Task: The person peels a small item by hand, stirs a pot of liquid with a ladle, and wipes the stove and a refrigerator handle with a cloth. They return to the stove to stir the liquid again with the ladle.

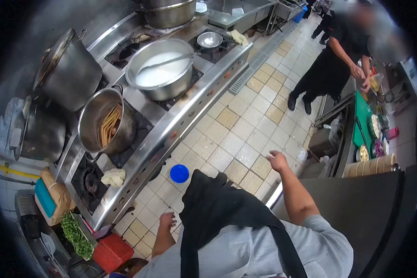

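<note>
My left hand (pixel 167 220) hangs low beside the black apron (pixel 222 199), its fingers loosely curled and apart, holding nothing. Over the tiled floor, my right hand (pixel 277 161) is held out with fingers apart, also bare. A blue round container (pixel 179 173) on the floor is the nearest loose thing to my left hand. To the left, a steel stove (pixel 204 92) carries a tall pot (pixel 85 121) with brown sticks inside. Behind it stands a wide pot (pixel 183 82) of white liquid with a long utensil resting across it.
A co-worker in black (pixel 326 58) stands at the right by a counter with a green board (pixel 359 121). A grey cabinet (pixel 338 199) borders my right side. Leafy greens (pixel 76 235) and a red basket (pixel 112 252) sit lower left. The floor (pixel 227 119) looks wet.
</note>
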The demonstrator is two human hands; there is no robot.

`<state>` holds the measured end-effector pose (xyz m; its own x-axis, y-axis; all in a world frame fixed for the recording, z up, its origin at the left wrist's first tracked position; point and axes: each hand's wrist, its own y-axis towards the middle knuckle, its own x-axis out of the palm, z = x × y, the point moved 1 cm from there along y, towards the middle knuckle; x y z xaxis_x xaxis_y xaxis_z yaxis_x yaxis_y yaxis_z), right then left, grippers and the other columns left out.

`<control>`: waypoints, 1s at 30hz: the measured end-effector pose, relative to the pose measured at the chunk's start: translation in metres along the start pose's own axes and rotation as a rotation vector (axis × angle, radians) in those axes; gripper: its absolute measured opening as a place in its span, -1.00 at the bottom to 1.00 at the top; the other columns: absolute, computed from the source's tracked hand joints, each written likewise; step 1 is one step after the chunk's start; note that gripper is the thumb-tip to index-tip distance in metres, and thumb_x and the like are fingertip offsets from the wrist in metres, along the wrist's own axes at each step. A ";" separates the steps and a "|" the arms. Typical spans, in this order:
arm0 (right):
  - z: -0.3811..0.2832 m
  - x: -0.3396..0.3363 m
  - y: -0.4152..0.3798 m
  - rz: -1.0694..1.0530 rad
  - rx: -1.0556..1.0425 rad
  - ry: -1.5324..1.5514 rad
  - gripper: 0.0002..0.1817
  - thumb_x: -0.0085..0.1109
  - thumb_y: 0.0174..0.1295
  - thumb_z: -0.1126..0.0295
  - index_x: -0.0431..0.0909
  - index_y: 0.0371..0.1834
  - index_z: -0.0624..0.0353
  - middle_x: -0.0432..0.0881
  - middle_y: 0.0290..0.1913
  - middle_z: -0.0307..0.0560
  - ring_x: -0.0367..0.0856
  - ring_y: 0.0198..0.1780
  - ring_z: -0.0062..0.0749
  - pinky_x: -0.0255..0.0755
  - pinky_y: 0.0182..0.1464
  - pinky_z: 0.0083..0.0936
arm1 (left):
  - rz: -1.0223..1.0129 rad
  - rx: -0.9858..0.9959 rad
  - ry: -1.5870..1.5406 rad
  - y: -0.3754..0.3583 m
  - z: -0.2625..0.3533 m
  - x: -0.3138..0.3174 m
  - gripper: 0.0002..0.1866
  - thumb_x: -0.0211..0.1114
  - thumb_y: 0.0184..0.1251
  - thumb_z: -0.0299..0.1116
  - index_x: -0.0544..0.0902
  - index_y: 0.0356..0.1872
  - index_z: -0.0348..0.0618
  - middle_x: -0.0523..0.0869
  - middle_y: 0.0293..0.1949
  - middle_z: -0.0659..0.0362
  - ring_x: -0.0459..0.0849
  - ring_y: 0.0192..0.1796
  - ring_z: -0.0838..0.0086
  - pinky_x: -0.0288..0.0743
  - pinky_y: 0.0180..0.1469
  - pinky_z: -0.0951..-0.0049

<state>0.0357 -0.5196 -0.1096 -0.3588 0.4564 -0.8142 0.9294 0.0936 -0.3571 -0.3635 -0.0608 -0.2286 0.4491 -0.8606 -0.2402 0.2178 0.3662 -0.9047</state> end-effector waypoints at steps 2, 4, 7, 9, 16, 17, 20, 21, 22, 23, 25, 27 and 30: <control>-0.036 0.004 0.045 -0.029 -0.014 0.134 -0.50 0.22 0.15 0.15 0.52 0.10 0.21 0.53 0.13 0.18 0.45 0.21 -0.03 0.31 0.26 -0.30 | -0.127 0.055 0.162 -0.003 -0.005 0.015 -0.70 0.18 0.30 -0.17 0.55 -0.07 -0.13 0.63 -0.22 0.13 0.64 -0.38 0.29 0.51 -0.40 0.23; -0.075 0.010 0.067 -0.063 -0.056 0.109 -0.49 0.22 0.15 0.15 0.50 0.13 0.19 0.44 0.21 0.20 0.40 0.26 0.00 0.27 0.29 -0.30 | -0.183 0.126 0.348 0.000 0.007 0.014 -0.69 0.18 0.31 -0.16 0.55 -0.06 -0.13 0.64 -0.23 0.13 0.63 -0.39 0.30 0.51 -0.42 0.24; -0.114 0.006 0.080 -0.121 -0.131 -0.038 -0.45 0.23 0.16 0.16 0.45 0.20 0.13 0.24 0.35 0.26 0.28 0.34 0.05 0.20 0.35 -0.29 | -0.157 0.137 0.334 0.024 0.041 0.032 -0.70 0.19 0.30 -0.18 0.55 -0.10 -0.17 0.64 -0.25 0.11 0.64 -0.42 0.31 0.51 -0.43 0.29; -0.123 0.000 0.097 -0.165 -0.169 -0.140 -0.43 0.23 0.16 0.16 0.42 0.24 0.09 0.13 0.41 0.28 0.21 0.38 0.08 0.16 0.38 -0.28 | -0.132 0.140 0.325 0.034 0.064 0.037 -0.70 0.19 0.29 -0.18 0.55 -0.13 -0.20 0.65 -0.26 0.10 0.65 -0.43 0.32 0.51 -0.44 0.33; -0.162 -0.105 0.232 -0.034 -0.281 -0.333 -0.29 0.17 0.10 0.41 0.20 0.40 -0.03 -0.17 0.50 0.26 0.11 0.41 0.17 0.15 0.40 -0.22 | 0.047 0.225 -0.187 0.028 0.218 0.067 -0.74 0.17 0.30 -0.28 0.53 -0.05 -0.13 0.65 -0.21 0.12 0.67 -0.36 0.36 0.51 -0.39 0.39; -0.172 -0.120 0.257 -0.011 -0.313 -0.378 -0.27 0.13 0.08 0.49 0.18 0.41 -0.04 -0.20 0.50 0.24 0.11 0.41 0.16 0.17 0.39 -0.22 | 0.082 0.207 -0.222 0.021 0.230 0.071 -0.77 0.13 0.32 -0.29 0.53 -0.06 -0.11 0.64 -0.16 0.11 0.66 -0.32 0.34 0.52 -0.34 0.35; -0.206 -0.169 0.342 0.104 -0.433 -0.498 -0.25 0.03 0.01 0.59 0.20 0.39 -0.05 -0.19 0.50 0.23 0.16 0.38 0.17 0.24 0.34 -0.21 | 0.116 0.178 -0.272 0.016 0.234 0.092 -0.76 0.12 0.33 -0.29 0.51 -0.05 -0.11 0.65 -0.15 0.12 0.66 -0.32 0.33 0.52 -0.34 0.35; -0.218 -0.182 0.378 0.154 -0.480 -0.549 -0.24 0.00 0.00 0.61 0.21 0.39 -0.05 -0.17 0.51 0.22 0.18 0.37 0.17 0.26 0.32 -0.20 | 0.150 0.180 -0.276 0.016 0.235 0.101 -0.76 0.11 0.33 -0.28 0.51 -0.05 -0.12 0.65 -0.15 0.11 0.67 -0.31 0.32 0.53 -0.34 0.34; -0.230 -0.196 0.412 0.179 -0.536 -0.576 -0.24 -0.01 0.01 0.61 0.19 0.39 -0.06 -0.18 0.51 0.20 0.15 0.38 0.16 0.26 0.32 -0.19 | 0.179 0.152 -0.296 0.013 0.228 0.111 -0.75 0.10 0.33 -0.28 0.50 -0.04 -0.12 0.65 -0.16 0.10 0.66 -0.31 0.30 0.53 -0.34 0.33; -0.240 -0.207 0.446 0.195 -0.589 -0.602 -0.23 -0.02 0.01 0.62 0.18 0.40 -0.07 -0.18 0.51 0.18 0.12 0.40 0.15 0.25 0.32 -0.18 | 0.249 0.075 -0.373 -0.004 0.228 0.127 -0.81 0.15 0.27 -0.33 0.54 -0.13 -0.09 0.63 -0.27 0.17 0.65 -0.40 0.36 0.49 -0.46 0.45; -0.260 -0.219 0.517 0.258 -0.662 -0.580 -0.24 0.00 0.03 0.58 0.16 0.41 -0.09 -0.21 0.52 0.13 0.00 0.46 0.16 0.22 0.35 -0.16 | 0.226 -0.019 -0.397 -0.009 0.185 0.148 -0.77 0.13 0.27 -0.26 0.54 -0.15 -0.14 0.61 -0.30 0.15 0.65 -0.40 0.32 0.50 -0.47 0.38; -0.288 -0.230 0.563 0.237 -0.687 -0.599 -0.23 0.02 0.04 0.54 0.13 0.43 -0.09 -0.23 0.53 0.12 -0.04 0.47 0.16 0.21 0.36 -0.16 | 0.188 0.283 -0.038 -0.014 0.131 0.170 -0.78 0.14 0.25 -0.27 0.55 -0.21 -0.19 0.61 -0.35 0.11 0.64 -0.44 0.30 0.50 -0.51 0.35; -0.315 -0.229 0.615 0.179 -0.760 -0.716 -0.21 0.03 0.06 0.48 0.07 0.45 -0.11 -0.24 0.53 0.09 -0.08 0.49 0.15 0.20 0.36 -0.15 | 0.180 0.013 -0.133 -0.074 0.160 0.216 -0.82 0.12 0.27 -0.29 0.56 -0.29 -0.18 0.60 -0.49 0.13 0.64 -0.45 0.32 0.50 -0.49 0.34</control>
<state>0.7167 -0.2880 0.0012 0.0517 -0.0866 -0.9949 0.6950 0.7185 -0.0264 -0.1437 -0.2174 -0.1570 0.5918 -0.7271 -0.3480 0.1349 0.5150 -0.8465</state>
